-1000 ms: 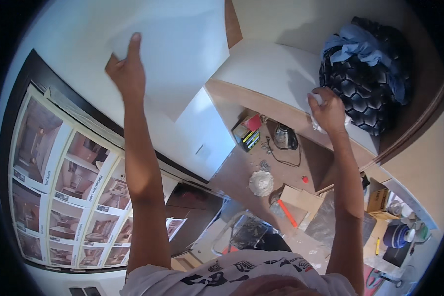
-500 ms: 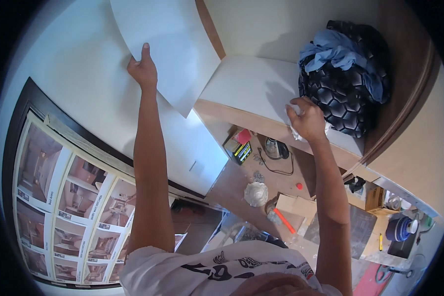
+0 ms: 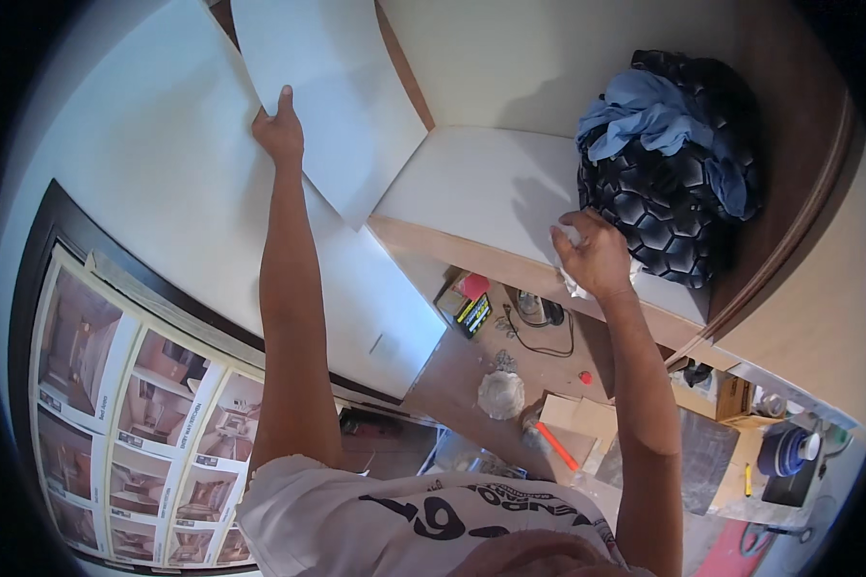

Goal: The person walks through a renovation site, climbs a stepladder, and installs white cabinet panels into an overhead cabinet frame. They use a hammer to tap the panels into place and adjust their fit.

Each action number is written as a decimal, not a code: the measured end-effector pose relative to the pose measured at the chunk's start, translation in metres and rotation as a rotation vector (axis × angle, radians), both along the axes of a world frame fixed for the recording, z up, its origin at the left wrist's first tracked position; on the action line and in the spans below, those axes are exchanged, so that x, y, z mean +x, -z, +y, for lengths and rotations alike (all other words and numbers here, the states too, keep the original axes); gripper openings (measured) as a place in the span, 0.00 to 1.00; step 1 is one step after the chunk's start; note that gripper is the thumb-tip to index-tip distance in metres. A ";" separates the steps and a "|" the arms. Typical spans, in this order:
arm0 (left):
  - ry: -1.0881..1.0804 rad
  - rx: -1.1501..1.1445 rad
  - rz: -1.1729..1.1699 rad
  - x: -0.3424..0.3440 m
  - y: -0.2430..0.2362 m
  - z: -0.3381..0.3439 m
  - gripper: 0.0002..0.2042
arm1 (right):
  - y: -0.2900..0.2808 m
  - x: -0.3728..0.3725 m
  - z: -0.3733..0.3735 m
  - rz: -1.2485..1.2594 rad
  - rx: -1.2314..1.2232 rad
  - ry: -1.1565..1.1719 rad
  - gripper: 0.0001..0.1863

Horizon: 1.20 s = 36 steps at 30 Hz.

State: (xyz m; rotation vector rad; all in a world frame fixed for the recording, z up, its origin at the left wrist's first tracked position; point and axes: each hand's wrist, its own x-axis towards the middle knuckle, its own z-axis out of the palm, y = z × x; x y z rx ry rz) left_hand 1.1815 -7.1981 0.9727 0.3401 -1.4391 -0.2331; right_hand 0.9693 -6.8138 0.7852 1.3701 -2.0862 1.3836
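My left hand [image 3: 281, 137] is closed on the edge of a white panel [image 3: 342, 101], thumb on its face and fingers behind. The panel stands tilted beside a white shelf board [image 3: 476, 173] with a light wooden front edge. Over that front edge, my right hand [image 3: 598, 258] is curled around a crumpled white cloth [image 3: 572, 283], mostly hidden under the palm. Just behind the right hand, a black bag with a hexagon pattern [image 3: 645, 216] sits on the shelf, and a blue cloth [image 3: 645, 111] lies on top of it.
Below the shelf are a kettle-like appliance [image 3: 534, 308] with a black cord, a crumpled whitish bundle [image 3: 500, 395], an orange bar-shaped thing [image 3: 557, 446] and a blue roll [image 3: 787, 449]. A dark-framed board of pictures [image 3: 168, 423] is at the left.
The white panel has shifted slightly to the right at its top, and a dark gap shows beside it. My right hand has moved slightly left and down with the cloth.
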 end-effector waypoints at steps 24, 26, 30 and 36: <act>-0.199 -0.075 0.065 -0.007 0.009 -0.014 0.14 | -0.004 -0.002 -0.001 -0.070 -0.001 0.010 0.11; -0.235 -0.025 0.057 -0.012 0.009 -0.017 0.14 | -0.001 -0.005 0.000 -0.046 0.000 0.030 0.11; -0.514 -0.114 0.056 -0.002 0.008 -0.043 0.16 | -0.001 -0.001 -0.002 -0.021 -0.053 -0.011 0.12; -0.234 -0.112 0.089 -0.005 0.005 -0.054 0.21 | 0.000 -0.003 -0.008 -0.019 -0.035 0.003 0.11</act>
